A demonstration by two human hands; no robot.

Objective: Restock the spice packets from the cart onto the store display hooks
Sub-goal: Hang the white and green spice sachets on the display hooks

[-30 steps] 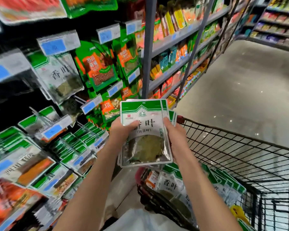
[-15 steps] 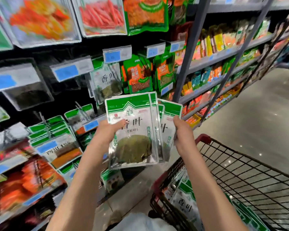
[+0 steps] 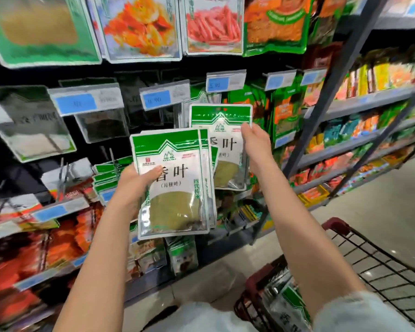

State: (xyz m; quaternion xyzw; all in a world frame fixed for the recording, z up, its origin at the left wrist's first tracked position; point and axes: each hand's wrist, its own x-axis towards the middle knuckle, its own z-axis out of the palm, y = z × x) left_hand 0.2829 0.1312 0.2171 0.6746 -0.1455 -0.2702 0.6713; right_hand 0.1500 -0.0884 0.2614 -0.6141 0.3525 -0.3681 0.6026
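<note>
Holding stack of green-white plastic spice packets (image 3: 175, 188) in left grip (image 3: 132, 185), thumb curled over front. Pinching separate green-white packet (image 3: 222, 125) in right grip (image 3: 255, 142), higher, partly behind stack.

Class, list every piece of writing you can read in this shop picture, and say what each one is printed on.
"香叶": on the front packet held by the left hand; the thumb covers part of the first character.
"(月桂叶)": same packet, just beneath.
"叶": on the raised packet in the right hand; the character before it is partly hidden.
Blue price tags: digits too blurred to read.
Small print and logos on both packets: too small to read.
</note>
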